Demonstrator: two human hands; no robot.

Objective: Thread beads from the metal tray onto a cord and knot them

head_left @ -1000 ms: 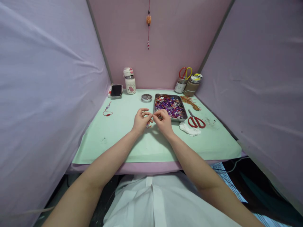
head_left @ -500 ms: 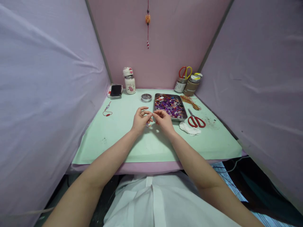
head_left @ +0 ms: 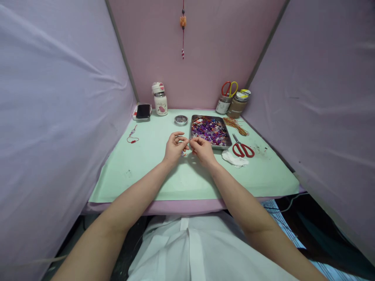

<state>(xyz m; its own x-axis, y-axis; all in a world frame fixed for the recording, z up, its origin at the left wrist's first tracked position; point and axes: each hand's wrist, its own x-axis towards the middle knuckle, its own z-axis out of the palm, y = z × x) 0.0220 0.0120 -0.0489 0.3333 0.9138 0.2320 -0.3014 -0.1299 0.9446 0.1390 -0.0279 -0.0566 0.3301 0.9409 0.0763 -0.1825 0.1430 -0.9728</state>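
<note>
My left hand (head_left: 175, 147) is closed in a pinch over the table, its thumb and index finger pressed together. Under its fingers hangs a small beaded string (head_left: 183, 153) with pale and orange bits. Right beside it, my right hand (head_left: 202, 149) also pinches, its fingertips almost meeting those of the left. What lies between the right fingertips is too small to make out. Just beyond the right hand is a metal tray (head_left: 220, 148) full of purple, orange and clear beads (head_left: 209, 130).
Right of the tray lie red-handled scissors (head_left: 243, 149), a white tissue (head_left: 235, 159) and a bundle of orange cords (head_left: 236, 125). A round tin (head_left: 181, 120), bottle (head_left: 161, 102), phone (head_left: 143, 111) and red bracelet (head_left: 133, 136) are further left. Jars (head_left: 238, 106) stand at the back right.
My right fingertips have shifted very slightly right, away from the left ones. The left hand keeps its pinch. The whole view has moved up a touch.
</note>
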